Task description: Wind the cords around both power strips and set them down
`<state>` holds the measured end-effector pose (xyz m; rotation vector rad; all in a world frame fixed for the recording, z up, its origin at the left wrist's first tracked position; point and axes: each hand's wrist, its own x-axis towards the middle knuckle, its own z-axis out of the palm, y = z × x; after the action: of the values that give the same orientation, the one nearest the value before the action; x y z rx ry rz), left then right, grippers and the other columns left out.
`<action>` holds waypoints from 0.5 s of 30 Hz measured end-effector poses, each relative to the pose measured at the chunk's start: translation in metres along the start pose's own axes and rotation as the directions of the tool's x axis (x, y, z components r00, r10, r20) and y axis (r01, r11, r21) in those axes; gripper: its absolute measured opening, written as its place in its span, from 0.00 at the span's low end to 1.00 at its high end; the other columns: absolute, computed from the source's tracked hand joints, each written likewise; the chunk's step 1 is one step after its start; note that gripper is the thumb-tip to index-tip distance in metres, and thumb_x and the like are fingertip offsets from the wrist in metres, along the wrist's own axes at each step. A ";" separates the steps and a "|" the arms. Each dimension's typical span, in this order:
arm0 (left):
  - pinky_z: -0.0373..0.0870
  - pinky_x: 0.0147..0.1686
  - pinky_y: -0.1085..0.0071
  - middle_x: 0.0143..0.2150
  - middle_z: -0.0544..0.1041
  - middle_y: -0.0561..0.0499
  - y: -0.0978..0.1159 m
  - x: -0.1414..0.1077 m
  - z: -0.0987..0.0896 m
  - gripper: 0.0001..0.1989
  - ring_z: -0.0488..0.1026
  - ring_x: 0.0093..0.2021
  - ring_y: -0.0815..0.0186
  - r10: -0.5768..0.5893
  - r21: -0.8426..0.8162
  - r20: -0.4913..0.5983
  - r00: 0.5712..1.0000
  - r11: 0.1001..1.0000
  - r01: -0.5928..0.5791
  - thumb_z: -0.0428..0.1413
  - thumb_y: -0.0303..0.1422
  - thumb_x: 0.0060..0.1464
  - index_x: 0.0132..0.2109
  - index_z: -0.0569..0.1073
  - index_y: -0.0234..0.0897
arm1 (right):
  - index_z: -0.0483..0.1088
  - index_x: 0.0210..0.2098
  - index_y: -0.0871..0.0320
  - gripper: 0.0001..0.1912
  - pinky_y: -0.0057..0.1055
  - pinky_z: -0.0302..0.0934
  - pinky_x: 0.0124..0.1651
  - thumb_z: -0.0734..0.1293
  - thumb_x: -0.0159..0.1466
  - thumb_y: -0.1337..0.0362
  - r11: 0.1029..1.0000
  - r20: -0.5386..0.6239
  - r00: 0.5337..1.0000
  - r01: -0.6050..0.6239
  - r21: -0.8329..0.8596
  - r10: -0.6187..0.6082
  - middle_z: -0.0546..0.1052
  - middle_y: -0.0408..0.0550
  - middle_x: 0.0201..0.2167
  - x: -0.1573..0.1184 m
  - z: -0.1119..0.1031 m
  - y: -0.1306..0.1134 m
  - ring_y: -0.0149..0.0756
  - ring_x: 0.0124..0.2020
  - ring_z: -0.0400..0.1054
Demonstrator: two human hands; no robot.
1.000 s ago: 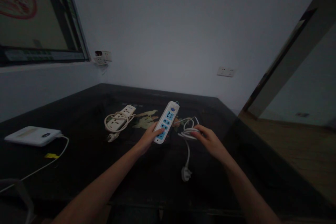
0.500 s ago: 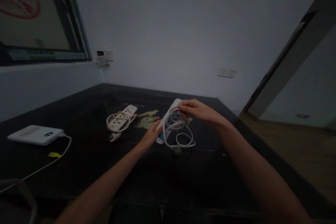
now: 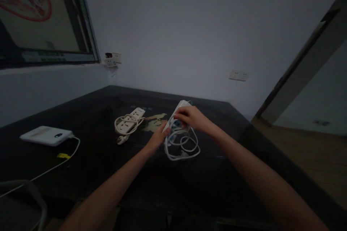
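Note:
A white power strip with blue sockets (image 3: 181,105) is held tilted above the dark table, its far end pointing away. My left hand (image 3: 159,135) grips its near left side, thumb on top. My right hand (image 3: 187,116) pinches the white cable (image 3: 173,158) over the strip's sockets. Loose loops of that cable hang at the strip's near right side. To the left, a second, cream power strip (image 3: 127,124) lies on the table with its cord looped over it and its plug (image 3: 122,139) at the near end.
A white power bank (image 3: 46,136) with a white cable lies on the left of the black table (image 3: 108,173), near a yellow scrap (image 3: 63,156). Wall sockets (image 3: 238,75) are behind. A grey curved frame (image 3: 35,191) stands at the lower left.
My right hand has moved left and slightly nearer along the strip with the cable. The cable loops have shifted left and lower. The view has turned a little to the left.

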<state>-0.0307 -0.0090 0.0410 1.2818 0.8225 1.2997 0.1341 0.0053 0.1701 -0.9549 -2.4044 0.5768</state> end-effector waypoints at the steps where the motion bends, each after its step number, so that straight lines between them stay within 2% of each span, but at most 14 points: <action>1: 0.68 0.46 0.66 0.48 0.76 0.46 0.001 0.000 0.000 0.28 0.71 0.51 0.53 0.010 0.015 -0.015 1.000 1.000 -0.010 0.60 0.49 0.46 0.51 0.72 0.37 | 0.73 0.31 0.61 0.10 0.25 0.53 0.26 0.62 0.64 0.65 0.999 0.014 1.000 0.026 -0.030 -0.026 0.67 0.39 0.15 0.001 0.005 -0.002 0.26 0.19 0.61; 6: 0.57 0.58 0.63 0.59 0.69 0.46 0.000 0.000 -0.001 0.30 0.61 0.61 0.53 0.114 0.066 -0.057 0.992 0.992 -0.111 0.61 0.43 0.48 0.57 0.67 0.40 | 0.75 0.33 0.61 0.09 0.27 0.52 0.31 0.62 0.64 0.67 0.983 -0.018 0.993 0.115 -0.145 -0.119 0.74 0.45 0.24 0.006 0.021 -0.010 0.29 0.26 0.64; 10: 0.52 0.61 0.63 0.63 0.64 0.46 0.001 0.000 0.000 0.31 0.58 0.64 0.54 0.180 0.099 -0.045 0.983 0.980 -0.175 0.59 0.42 0.50 0.60 0.64 0.40 | 0.75 0.37 0.60 0.07 0.27 0.54 0.33 0.65 0.62 0.66 0.994 -0.102 0.991 0.083 -0.076 -0.090 0.74 0.44 0.27 0.006 0.017 -0.005 0.30 0.28 0.65; 13: 0.51 0.62 0.63 0.63 0.64 0.47 0.003 0.000 0.001 0.30 0.58 0.64 0.56 0.200 0.113 -0.036 0.979 0.974 -0.195 0.58 0.41 0.52 0.61 0.63 0.41 | 0.71 0.44 0.59 0.15 0.27 0.56 0.34 0.68 0.56 0.71 0.997 -0.095 0.993 0.075 0.033 -0.071 0.73 0.43 0.30 0.001 0.009 0.005 0.30 0.30 0.65; 15: 0.51 0.62 0.64 0.64 0.63 0.47 0.003 0.000 0.001 0.31 0.58 0.64 0.56 0.205 0.108 -0.052 0.977 0.974 -0.199 0.58 0.39 0.52 0.62 0.61 0.41 | 0.69 0.46 0.60 0.20 0.27 0.57 0.35 0.67 0.53 0.75 0.998 -0.078 0.996 0.053 0.014 -0.052 0.72 0.44 0.32 -0.005 0.008 0.012 0.31 0.31 0.65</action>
<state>-0.0303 -0.0095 0.0446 1.4420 0.8284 1.4816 0.1392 0.0085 0.1560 -0.8876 -2.3447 0.5297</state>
